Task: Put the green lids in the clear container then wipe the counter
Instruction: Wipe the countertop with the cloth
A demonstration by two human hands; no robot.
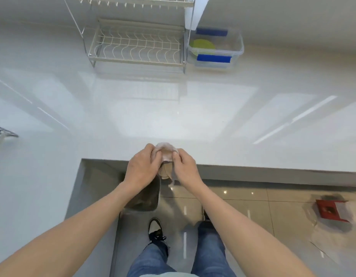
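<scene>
- Both hands meet at the near edge of the white counter [173, 108], holding one small pale cloth [165, 151] between them.
- The left hand [142, 166] pinches the left side of the cloth with thumb and fingers closed on it.
- The right hand [185, 166] pinches the right side in the same way, thumb on top; part of the cloth hangs down below the counter edge between the two hands.
- The clear container [216, 49] stands at the far right of the counter, just beside the right end of the wire dish rack [137, 47].
- A green lid [202, 46] lies inside the container, on its left side; how many lids are stacked there cannot be told.
- Two blue clips [213, 58] sit on the container's near and far rims.
- The counter between the hands and the rack is glossy and shows window reflections.
- A dark bin [147, 198] stands on the tiled floor [243, 206] below the left forearm.
- The person's jeans and one black-and-white shoe [156, 229] show at the near edge of the view.
- A red object [327, 210] with pale paper lies on the floor at the right.
- A bit of another wire rack [3, 131] shows at the left edge.
</scene>
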